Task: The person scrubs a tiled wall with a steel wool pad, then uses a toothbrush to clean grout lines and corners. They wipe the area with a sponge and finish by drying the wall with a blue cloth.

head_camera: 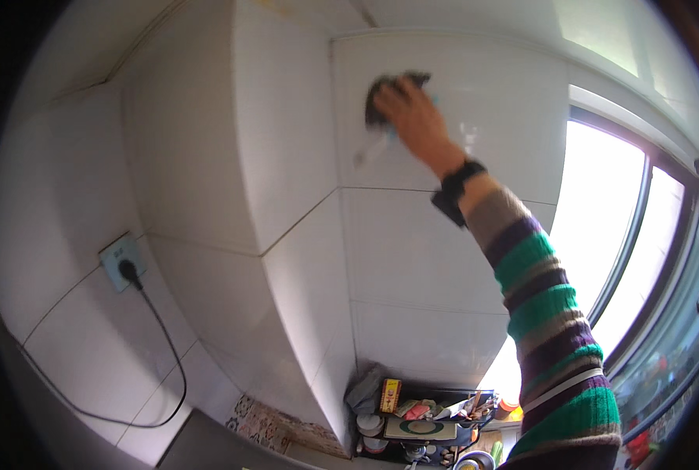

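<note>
My right hand (417, 120) presses a dark cloth (378, 106) against the white wall tile (502, 111), high up near the ceiling. Both hand and cloth are blurred, so the cloth's exact kind is unclear. A black band (464, 179) circles the wrist below a striped knit sleeve (552, 317). Just under the cloth is a small pale strip (370, 151) on the tile, too blurred to name. Bits of light blue show beside the fingers; what they belong to is hidden. My left hand is out of view.
A tiled column (279, 176) juts out at left, beside a wall socket (123, 261) with a black power cord (182, 376). Below stands a black rack (467, 435) with packets, a yellow box (390, 395) and utensils. A metal bowl (472, 460) sits beneath; a bright window (602, 170) is at right.
</note>
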{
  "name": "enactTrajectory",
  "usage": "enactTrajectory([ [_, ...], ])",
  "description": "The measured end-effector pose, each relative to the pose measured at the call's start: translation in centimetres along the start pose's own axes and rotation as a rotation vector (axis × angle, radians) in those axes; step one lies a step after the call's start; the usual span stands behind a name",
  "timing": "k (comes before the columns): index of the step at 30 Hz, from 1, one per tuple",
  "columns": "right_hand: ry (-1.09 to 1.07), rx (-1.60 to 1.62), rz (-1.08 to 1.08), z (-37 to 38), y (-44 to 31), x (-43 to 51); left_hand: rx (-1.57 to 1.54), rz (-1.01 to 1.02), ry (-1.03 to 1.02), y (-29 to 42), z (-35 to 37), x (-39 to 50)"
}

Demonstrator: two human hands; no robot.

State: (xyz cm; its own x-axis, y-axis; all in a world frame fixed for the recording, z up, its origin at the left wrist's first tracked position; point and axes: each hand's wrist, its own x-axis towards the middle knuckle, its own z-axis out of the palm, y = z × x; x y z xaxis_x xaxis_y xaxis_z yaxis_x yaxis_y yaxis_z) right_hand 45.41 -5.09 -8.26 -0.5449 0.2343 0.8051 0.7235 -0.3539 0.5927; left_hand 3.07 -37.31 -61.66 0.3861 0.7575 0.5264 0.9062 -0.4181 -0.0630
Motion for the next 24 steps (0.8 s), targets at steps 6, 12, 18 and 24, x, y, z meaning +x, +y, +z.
enactTrajectory([
  [6,0.01,0.028,0.075,-2.0,-0.4,-4.3,0.0,0.013,-0.015,-0.1,0.1,0.0],
  [12,-0.235,0.271,-0.143,-5.0,-3.3,-13.7,-0.007,0.04,-0.016,-0.4,0.0,-0.2],
  [18,0.117,-0.056,0.322,-3.6,11.1,-4.2,-0.007,0.058,-0.04,0.0,0.0,0.1],
  [24,-0.24,0.104,-0.008,-9.7,-1.0,-19.8,-0.019,0.074,-0.058,-0.5,0.0,0.0],
])
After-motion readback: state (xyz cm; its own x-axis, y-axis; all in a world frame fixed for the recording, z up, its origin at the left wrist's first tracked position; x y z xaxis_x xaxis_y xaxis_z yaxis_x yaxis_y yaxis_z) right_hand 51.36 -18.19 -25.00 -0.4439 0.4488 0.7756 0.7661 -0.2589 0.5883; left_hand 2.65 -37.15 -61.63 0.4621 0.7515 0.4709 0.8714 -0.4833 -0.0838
